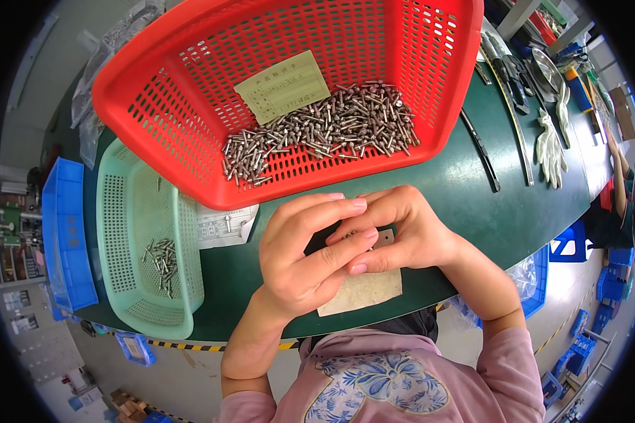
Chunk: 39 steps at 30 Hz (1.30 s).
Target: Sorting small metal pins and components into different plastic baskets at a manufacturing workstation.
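My left hand (300,257) and my right hand (416,229) meet over the near edge of the green table, fingers bent and fingertips pressed together. A bit of small metal shows between them, mostly hidden by the fingers. Under and behind the fingers is a grey metal block (385,238) with a hole in it, partly covered. Beneath my hands a beige sheet (363,292) lies on the table. Just beyond them, a tilted red basket (261,189) holds a pile of small metal pins (324,127) and a paper card (283,86).
At left stands a pale green basket (190,282) with a few metal pins (162,264), beside a blue bin (70,233). A printed sheet (226,227) lies partly under the baskets. Gloves (550,151), a black rod (481,151) and tools lie right. Another person's arm (619,176) shows far right.
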Available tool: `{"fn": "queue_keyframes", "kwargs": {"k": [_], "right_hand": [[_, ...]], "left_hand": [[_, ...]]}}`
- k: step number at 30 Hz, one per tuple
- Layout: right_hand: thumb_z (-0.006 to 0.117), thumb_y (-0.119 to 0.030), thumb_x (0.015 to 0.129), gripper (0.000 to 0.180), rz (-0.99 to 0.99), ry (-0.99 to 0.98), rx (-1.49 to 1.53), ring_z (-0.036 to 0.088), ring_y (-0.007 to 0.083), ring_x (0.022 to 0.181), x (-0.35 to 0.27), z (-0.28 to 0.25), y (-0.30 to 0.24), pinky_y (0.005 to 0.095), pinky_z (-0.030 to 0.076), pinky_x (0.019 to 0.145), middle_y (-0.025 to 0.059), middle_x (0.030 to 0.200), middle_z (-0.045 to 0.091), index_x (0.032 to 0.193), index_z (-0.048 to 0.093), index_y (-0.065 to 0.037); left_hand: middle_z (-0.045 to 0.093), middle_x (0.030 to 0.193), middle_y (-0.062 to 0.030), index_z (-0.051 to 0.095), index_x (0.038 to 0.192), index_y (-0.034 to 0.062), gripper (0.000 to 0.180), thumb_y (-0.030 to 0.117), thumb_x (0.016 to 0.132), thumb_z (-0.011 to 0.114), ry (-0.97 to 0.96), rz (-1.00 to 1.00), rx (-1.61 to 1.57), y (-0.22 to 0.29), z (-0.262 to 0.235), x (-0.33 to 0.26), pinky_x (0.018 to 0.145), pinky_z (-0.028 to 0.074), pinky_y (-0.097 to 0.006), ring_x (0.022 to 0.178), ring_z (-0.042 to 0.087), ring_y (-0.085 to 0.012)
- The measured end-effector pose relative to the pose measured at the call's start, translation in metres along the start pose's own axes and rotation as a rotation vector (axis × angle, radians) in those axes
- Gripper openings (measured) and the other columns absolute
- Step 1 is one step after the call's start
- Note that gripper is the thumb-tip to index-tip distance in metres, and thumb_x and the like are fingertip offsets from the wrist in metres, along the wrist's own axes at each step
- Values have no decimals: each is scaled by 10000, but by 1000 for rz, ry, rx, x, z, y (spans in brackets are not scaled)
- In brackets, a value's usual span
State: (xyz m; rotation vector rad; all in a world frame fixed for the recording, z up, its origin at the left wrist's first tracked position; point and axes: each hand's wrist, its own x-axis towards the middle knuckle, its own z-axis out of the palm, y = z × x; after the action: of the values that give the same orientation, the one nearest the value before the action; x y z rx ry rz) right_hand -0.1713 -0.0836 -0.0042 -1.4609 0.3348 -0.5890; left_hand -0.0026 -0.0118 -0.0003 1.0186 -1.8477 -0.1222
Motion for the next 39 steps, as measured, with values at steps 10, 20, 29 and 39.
{"fn": "queue_keyframes", "kwargs": {"k": [10,20,29,39], "right_hand": [[812,-101,706,278,67,-14,59,643,145,862,-1,-1,-3,287,521,785,102,884,687,932,701,16],[827,-105,693,314,73,5,56,652,147,859,-1,-2,-2,280,532,776,109,896,691,950,701,26],[812,-104,694,286,1,45,-29,652,143,821,-1,0,2,272,528,734,106,860,689,924,701,25],[840,-163,616,296,-404,108,-477,643,205,668,3,-3,3,306,467,631,67,771,687,843,706,-30]], "left_hand": [[648,1063,-88,737,939,83,370,97,570,728,4,30,44,-1,-1,2,744,514,-328,934,601,-258],[648,1059,-80,734,956,86,363,113,594,714,-2,46,76,-1,-2,2,731,509,-327,934,600,-250],[639,1079,-85,734,965,89,372,99,595,698,5,49,79,-2,0,0,729,506,-335,922,601,-252],[632,1084,-78,725,1010,107,512,97,498,714,46,71,79,-4,-1,0,713,509,-325,896,607,-240]]}}
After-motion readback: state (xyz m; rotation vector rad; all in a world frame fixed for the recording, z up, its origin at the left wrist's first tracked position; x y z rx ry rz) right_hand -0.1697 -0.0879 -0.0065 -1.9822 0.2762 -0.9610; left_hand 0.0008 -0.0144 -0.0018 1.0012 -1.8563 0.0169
